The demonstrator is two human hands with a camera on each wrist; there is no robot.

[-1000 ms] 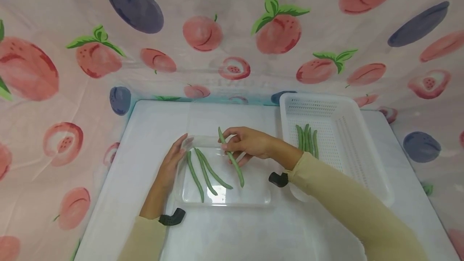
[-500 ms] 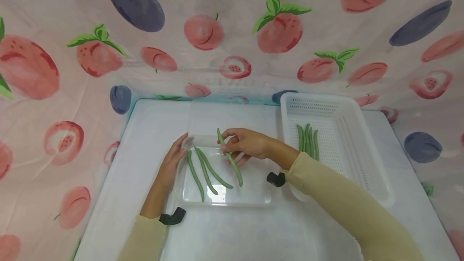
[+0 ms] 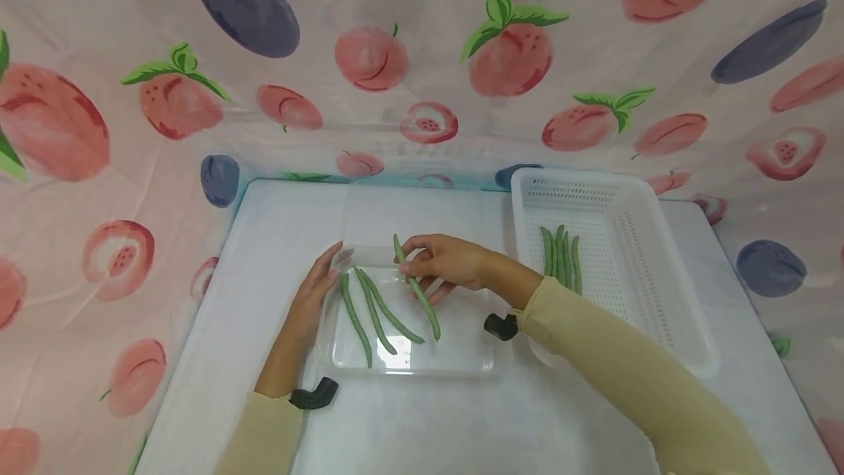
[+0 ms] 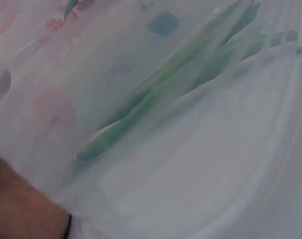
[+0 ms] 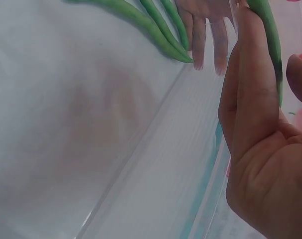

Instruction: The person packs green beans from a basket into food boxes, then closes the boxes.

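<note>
Over a clear plastic container (image 3: 471,363), my right hand (image 3: 455,261) pinches one green bean (image 3: 427,310) between thumb and fingers. The bean slants, its upper end pointing toward the container's far side. In the right wrist view the held bean (image 5: 273,45) runs along the fingers. My left hand (image 3: 308,306) rests against the container's left wall with its fingers extended; through the plastic, its fingers (image 5: 198,45) look straight. Several green beans (image 3: 373,314) lie in the left half of the container, roughly lengthwise. The left wrist view shows these beans (image 4: 136,109) blurred through the wall.
A white perforated basket (image 3: 679,306) stands to the right, with several green beans (image 3: 560,255) inside, partly hidden by the right forearm. Both stand on a white table (image 3: 422,431). A fruit-print cloth (image 3: 435,13) hangs behind and at the sides.
The right hand has shifted very slightly left with the bean still pinched. The left hand and the beans in the container stay where they were.
</note>
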